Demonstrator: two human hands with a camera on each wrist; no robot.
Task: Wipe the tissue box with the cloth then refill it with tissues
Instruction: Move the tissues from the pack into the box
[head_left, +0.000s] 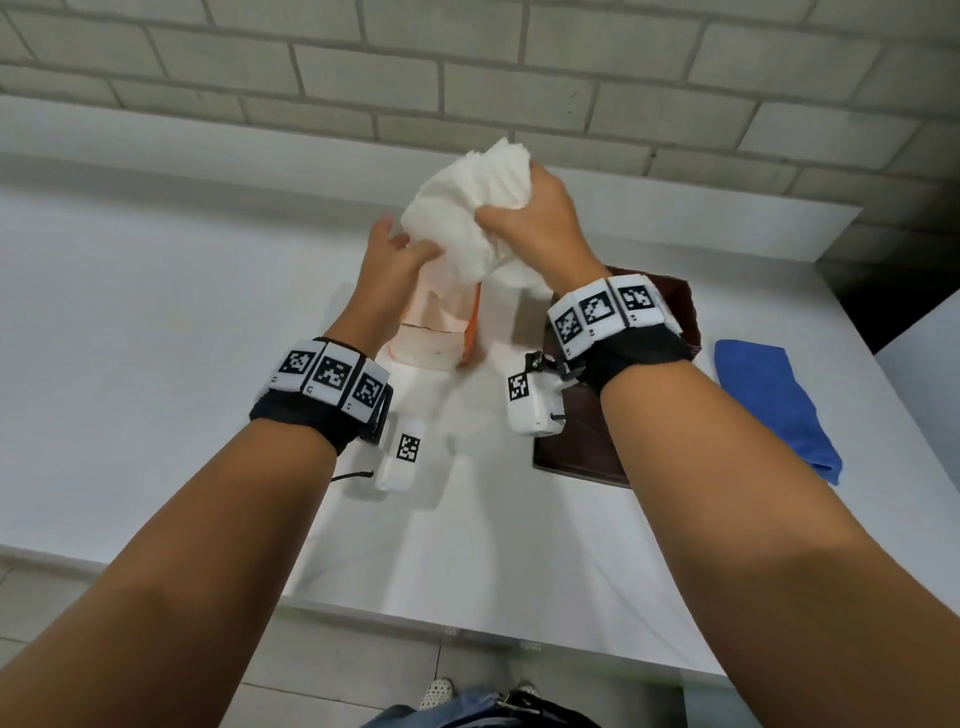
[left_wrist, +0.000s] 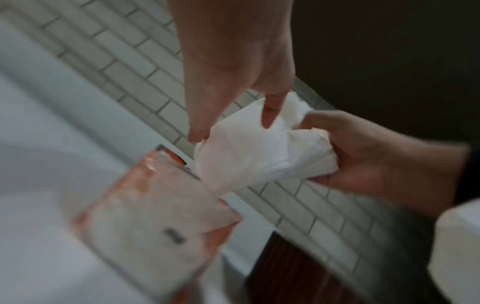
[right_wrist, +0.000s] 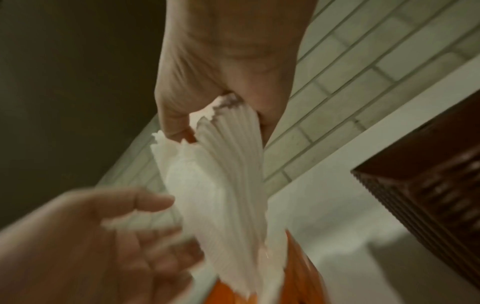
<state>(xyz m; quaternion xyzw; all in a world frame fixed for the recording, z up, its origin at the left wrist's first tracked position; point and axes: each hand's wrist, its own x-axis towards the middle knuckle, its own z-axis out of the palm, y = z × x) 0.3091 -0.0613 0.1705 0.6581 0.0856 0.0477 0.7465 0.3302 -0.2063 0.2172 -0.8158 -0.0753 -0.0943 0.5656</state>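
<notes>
My right hand (head_left: 524, 218) grips a thick stack of white tissues (head_left: 467, 208) held up over the table. The stack's lower end sits in a clear and orange plastic pack (head_left: 436, 332) that hangs below it. My left hand (head_left: 402, 247) touches the stack's lower left side with straight fingers. In the left wrist view the thumb and a finger rest on the tissues (left_wrist: 246, 154) above the blurred pack (left_wrist: 145, 216). The brown tissue box (head_left: 582, 441) lies on the table under my right wrist. The blue cloth (head_left: 774, 405) lies to the right of the box.
The white table (head_left: 156, 364) runs along a pale brick wall (head_left: 519, 78). Its front edge is near my feet and its right edge is just past the cloth. The box's ribbed brown side (right_wrist: 428, 185) shows in the right wrist view.
</notes>
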